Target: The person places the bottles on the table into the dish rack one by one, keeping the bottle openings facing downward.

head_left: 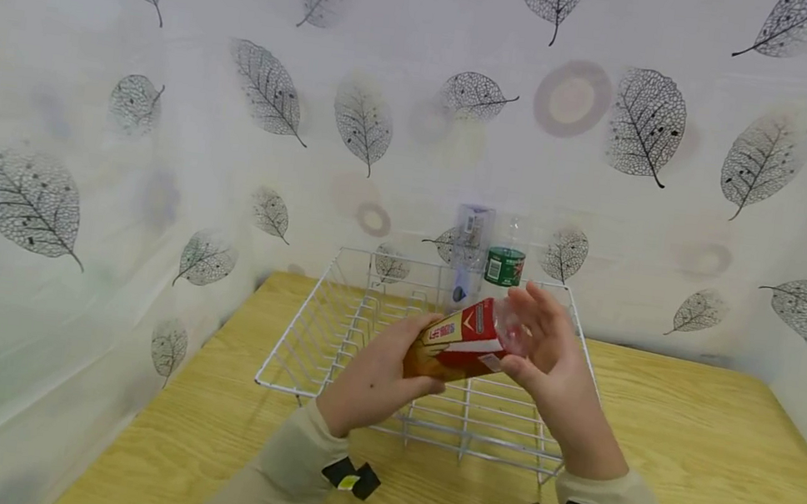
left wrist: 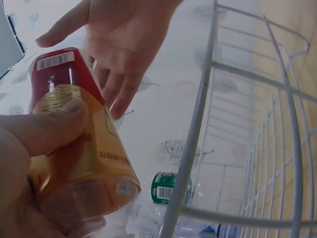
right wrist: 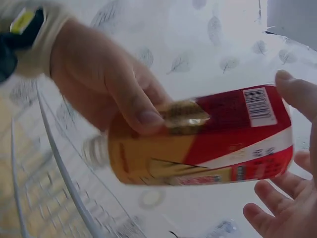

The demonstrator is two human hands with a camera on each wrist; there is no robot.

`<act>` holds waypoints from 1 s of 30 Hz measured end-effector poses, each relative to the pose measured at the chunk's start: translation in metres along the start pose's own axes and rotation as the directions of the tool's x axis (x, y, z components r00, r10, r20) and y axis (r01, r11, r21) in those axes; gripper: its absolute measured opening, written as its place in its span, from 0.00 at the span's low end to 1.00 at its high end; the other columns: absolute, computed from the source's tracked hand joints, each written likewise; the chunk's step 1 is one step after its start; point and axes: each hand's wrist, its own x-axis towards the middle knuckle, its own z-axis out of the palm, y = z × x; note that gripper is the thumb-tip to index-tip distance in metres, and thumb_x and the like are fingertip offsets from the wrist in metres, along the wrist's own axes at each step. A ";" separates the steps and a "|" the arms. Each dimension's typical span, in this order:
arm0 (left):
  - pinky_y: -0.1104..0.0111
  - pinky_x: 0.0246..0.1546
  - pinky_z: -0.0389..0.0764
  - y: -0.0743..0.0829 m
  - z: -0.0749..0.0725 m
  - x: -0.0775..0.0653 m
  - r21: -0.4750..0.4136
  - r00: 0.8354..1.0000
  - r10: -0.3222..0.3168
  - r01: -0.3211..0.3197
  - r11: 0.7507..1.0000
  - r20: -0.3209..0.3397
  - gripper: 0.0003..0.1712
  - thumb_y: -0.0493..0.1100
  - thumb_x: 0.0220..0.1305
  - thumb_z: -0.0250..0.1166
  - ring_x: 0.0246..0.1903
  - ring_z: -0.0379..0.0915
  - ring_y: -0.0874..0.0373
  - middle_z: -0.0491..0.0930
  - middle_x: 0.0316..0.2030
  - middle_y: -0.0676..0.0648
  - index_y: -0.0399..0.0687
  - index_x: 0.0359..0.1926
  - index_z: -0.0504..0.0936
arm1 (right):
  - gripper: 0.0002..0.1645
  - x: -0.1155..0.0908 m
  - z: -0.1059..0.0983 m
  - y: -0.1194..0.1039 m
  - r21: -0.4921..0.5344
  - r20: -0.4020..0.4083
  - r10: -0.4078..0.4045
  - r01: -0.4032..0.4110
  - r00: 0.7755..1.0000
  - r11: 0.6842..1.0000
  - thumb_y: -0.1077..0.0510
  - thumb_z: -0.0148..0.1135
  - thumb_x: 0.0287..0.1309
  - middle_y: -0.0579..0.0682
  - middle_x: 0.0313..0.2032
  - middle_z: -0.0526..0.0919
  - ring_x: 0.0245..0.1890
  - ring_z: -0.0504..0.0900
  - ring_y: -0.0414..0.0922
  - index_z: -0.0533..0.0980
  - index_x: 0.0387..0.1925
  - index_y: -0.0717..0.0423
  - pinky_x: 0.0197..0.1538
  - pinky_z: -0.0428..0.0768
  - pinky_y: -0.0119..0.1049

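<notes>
My left hand (head_left: 376, 379) grips a plastic bottle (head_left: 455, 341) with a red and gold label, its fingers and thumb wrapped around the body. The bottle lies tilted above a white wire rack (head_left: 284, 389). In the right wrist view the clear neck points left, beside the left hand, and the red end with a barcode faces right. My right hand (head_left: 563, 381) is at that red end, fingers spread and relaxed; its thumb tip (right wrist: 285, 77) is right at the bottle's edge.
Behind the rack's back edge stand a clear bottle with a green label (head_left: 504, 266) and a clear bottle with a pale label (head_left: 474, 231). The rack sits on a wood-grain table (head_left: 670, 419). Leaf-printed sheeting (head_left: 414, 169) encloses the back and sides.
</notes>
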 end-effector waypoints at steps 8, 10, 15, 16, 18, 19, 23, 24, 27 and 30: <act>0.59 0.47 0.80 0.006 0.004 -0.001 -0.312 0.993 -0.031 0.066 0.948 0.114 0.40 0.53 0.67 0.69 0.50 0.74 0.56 0.73 0.59 0.54 0.71 0.74 0.61 | 0.53 -0.003 0.020 0.003 0.340 0.015 0.068 -0.069 0.998 0.938 0.42 0.67 0.63 0.61 0.70 0.60 0.67 0.66 0.54 0.48 0.80 0.43 0.64 0.75 0.39; 0.60 0.47 0.81 0.008 0.008 -0.001 -0.357 0.990 -0.032 0.079 0.931 0.136 0.40 0.53 0.67 0.69 0.50 0.75 0.55 0.73 0.59 0.53 0.69 0.75 0.60 | 0.53 -0.004 0.024 0.002 0.375 0.015 0.069 -0.070 0.998 0.924 0.44 0.68 0.63 0.61 0.70 0.60 0.68 0.65 0.55 0.49 0.80 0.44 0.65 0.75 0.40; 0.62 0.50 0.80 0.011 0.016 0.000 -0.376 0.990 -0.017 0.069 0.924 0.140 0.42 0.52 0.67 0.69 0.52 0.74 0.56 0.71 0.61 0.52 0.66 0.76 0.58 | 0.44 -0.005 0.031 0.001 0.380 -0.045 0.056 -0.035 0.997 0.924 0.51 0.69 0.65 0.59 0.67 0.66 0.66 0.67 0.53 0.57 0.75 0.51 0.66 0.74 0.40; 0.62 0.51 0.80 0.011 0.017 0.000 -0.372 0.990 -0.016 0.067 0.926 0.137 0.42 0.52 0.67 0.69 0.53 0.74 0.57 0.71 0.61 0.53 0.66 0.77 0.58 | 0.42 -0.005 0.032 0.001 0.376 -0.059 0.056 -0.030 0.997 0.926 0.52 0.69 0.65 0.58 0.66 0.67 0.65 0.67 0.53 0.59 0.73 0.52 0.66 0.74 0.39; 0.62 0.51 0.80 0.011 0.018 0.000 -0.372 0.990 -0.020 0.070 0.926 0.137 0.42 0.53 0.67 0.69 0.53 0.74 0.57 0.71 0.61 0.53 0.66 0.77 0.58 | 0.38 -0.006 0.032 0.001 0.369 -0.080 0.060 -0.027 0.995 0.929 0.53 0.69 0.65 0.57 0.65 0.70 0.63 0.69 0.52 0.61 0.70 0.51 0.65 0.75 0.38; 0.62 0.52 0.80 0.011 0.019 0.000 -0.372 0.990 -0.024 0.074 0.925 0.139 0.42 0.52 0.67 0.69 0.54 0.74 0.57 0.71 0.62 0.53 0.67 0.77 0.58 | 0.38 -0.006 0.032 0.001 0.366 -0.086 0.064 -0.029 0.994 0.930 0.54 0.69 0.64 0.56 0.64 0.70 0.63 0.69 0.51 0.62 0.70 0.51 0.65 0.75 0.38; 0.62 0.52 0.79 0.011 0.019 -0.001 -0.346 0.989 -0.036 0.084 0.934 0.144 0.43 0.53 0.67 0.69 0.54 0.73 0.57 0.70 0.62 0.54 0.69 0.77 0.57 | 0.38 -0.006 0.031 0.001 0.350 -0.090 0.074 -0.038 0.993 0.936 0.55 0.70 0.64 0.57 0.63 0.70 0.62 0.70 0.52 0.62 0.70 0.51 0.64 0.76 0.39; 0.62 0.51 0.80 0.011 0.019 0.000 -0.335 0.989 -0.036 0.082 0.939 0.142 0.43 0.53 0.67 0.69 0.54 0.73 0.57 0.70 0.62 0.54 0.70 0.77 0.57 | 0.38 -0.006 0.030 0.000 0.344 -0.091 0.076 -0.040 0.993 0.938 0.55 0.70 0.64 0.57 0.63 0.70 0.62 0.70 0.52 0.62 0.70 0.51 0.64 0.76 0.39; 0.63 0.49 0.80 0.013 0.019 0.001 -0.305 0.990 -0.032 0.072 0.950 0.134 0.43 0.55 0.66 0.69 0.53 0.73 0.57 0.71 0.61 0.54 0.71 0.77 0.57 | 0.38 -0.005 0.028 -0.001 0.320 -0.097 0.082 -0.047 0.992 0.946 0.54 0.69 0.64 0.58 0.63 0.70 0.61 0.70 0.52 0.62 0.70 0.52 0.63 0.77 0.38; 0.64 0.48 0.80 0.015 0.020 0.002 -0.281 0.992 -0.023 0.058 0.958 0.128 0.43 0.57 0.66 0.69 0.52 0.73 0.58 0.71 0.62 0.54 0.71 0.77 0.57 | 0.37 -0.004 0.026 -0.002 0.309 -0.098 0.083 -0.049 0.992 0.950 0.54 0.69 0.65 0.59 0.64 0.69 0.61 0.70 0.53 0.62 0.70 0.53 0.63 0.77 0.38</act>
